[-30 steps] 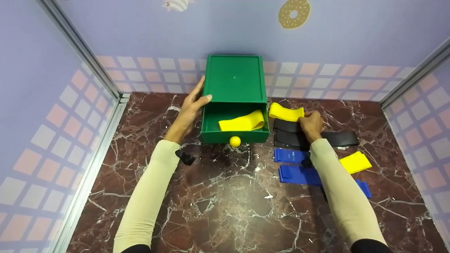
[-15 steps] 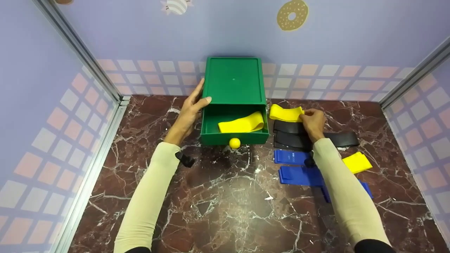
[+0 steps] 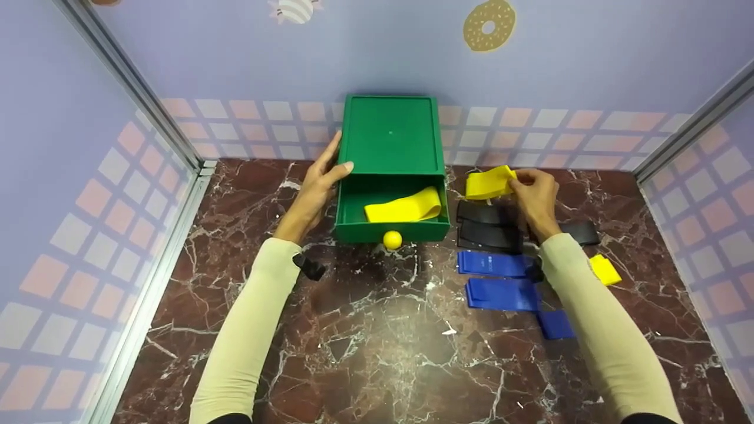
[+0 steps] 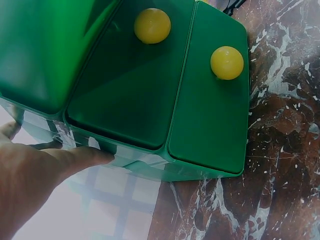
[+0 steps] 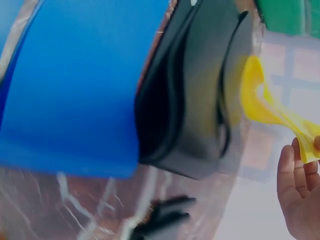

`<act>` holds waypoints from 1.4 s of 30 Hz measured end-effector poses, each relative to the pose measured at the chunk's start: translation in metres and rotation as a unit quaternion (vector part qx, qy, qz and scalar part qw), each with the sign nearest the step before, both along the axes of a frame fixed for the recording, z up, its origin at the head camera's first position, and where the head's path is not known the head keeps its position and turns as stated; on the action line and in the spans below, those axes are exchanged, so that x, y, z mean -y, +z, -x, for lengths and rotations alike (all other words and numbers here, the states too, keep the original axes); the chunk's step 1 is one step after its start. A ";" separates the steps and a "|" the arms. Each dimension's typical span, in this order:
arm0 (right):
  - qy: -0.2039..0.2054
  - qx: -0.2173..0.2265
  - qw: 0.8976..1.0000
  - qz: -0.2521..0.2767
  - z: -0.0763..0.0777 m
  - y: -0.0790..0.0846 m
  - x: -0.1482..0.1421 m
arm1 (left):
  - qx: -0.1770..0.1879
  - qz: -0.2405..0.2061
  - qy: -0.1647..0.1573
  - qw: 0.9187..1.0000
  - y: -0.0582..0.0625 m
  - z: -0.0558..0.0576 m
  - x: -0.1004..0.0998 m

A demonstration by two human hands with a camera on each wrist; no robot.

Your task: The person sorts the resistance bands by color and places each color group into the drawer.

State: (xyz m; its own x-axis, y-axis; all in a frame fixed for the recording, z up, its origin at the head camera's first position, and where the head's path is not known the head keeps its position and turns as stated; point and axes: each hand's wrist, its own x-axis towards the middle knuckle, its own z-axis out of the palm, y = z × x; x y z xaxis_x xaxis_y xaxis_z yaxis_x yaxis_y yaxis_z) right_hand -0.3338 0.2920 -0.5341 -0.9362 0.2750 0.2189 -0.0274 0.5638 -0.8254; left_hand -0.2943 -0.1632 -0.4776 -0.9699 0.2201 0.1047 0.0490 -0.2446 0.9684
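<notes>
My left hand [image 3: 312, 197] rests against the left side of a green drawer cabinet [image 3: 390, 135], its thumb at the front top edge. The top drawer [image 3: 347, 231] is pulled out, with a yellow exercise band [image 3: 406, 207] lying inside. Lower drawers [image 4: 210, 115] with yellow knobs appear closed in the left wrist view. To the right of the cabinet, my right hand [image 3: 539, 197] pinches one end of another yellow exercise band [image 3: 490, 183]. That looped band hangs raised above the black bands [image 3: 489, 234] in the right wrist view.
Blue bands [image 3: 503, 294] lie on the marble-patterned table [image 3: 365, 353], in front of the black ones. A further yellow band [image 3: 605, 270] lies partly behind the right sleeve. The patterned back wall [image 3: 265, 59] stands just behind the cabinet.
My right hand has lifted the pinched yellow band off the black bands and moved slightly right and back. My left hand stays on the cabinet.
</notes>
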 end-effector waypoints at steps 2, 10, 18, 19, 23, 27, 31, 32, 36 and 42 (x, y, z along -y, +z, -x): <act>0.008 -0.011 1.000 -0.003 -0.004 0.007 0.000 | 0.001 -0.003 0.000 1.000 0.000 -0.001 0.000; 0.040 -0.041 0.998 -0.002 -0.025 0.036 0.000 | 0.007 -0.007 0.004 1.000 -0.002 -0.002 0.001; 0.054 -0.053 0.997 -0.035 -0.046 0.069 0.006 | 0.005 -0.005 0.004 1.000 -0.002 -0.002 0.002; 0.057 -0.054 0.996 -0.036 -0.049 0.074 0.007 | 0.006 -0.006 0.004 1.000 -0.002 -0.002 0.002; 0.073 -0.059 0.995 -0.030 -0.058 0.095 0.012 | 0.006 -0.003 0.001 1.000 -0.002 -0.002 0.001; 0.085 -0.058 0.994 -0.022 -0.066 0.115 0.019 | 0.003 0.008 0.004 1.000 -0.001 -0.002 0.002; 0.092 -0.060 0.994 -0.014 -0.070 0.131 0.028 | 0.002 0.004 0.004 1.000 0.001 -0.001 0.002; 0.094 -0.062 0.994 -0.010 -0.071 0.135 0.031 | 0.002 0.002 0.004 1.000 0.001 -0.001 0.001; 0.100 -0.077 0.992 0.018 -0.076 0.149 0.043 | 0.002 -0.006 0.000 1.000 0.002 -0.001 0.000; 0.134 -0.139 0.978 0.074 -0.086 0.167 0.066 | -0.002 -0.001 -0.006 1.000 0.001 -0.001 0.000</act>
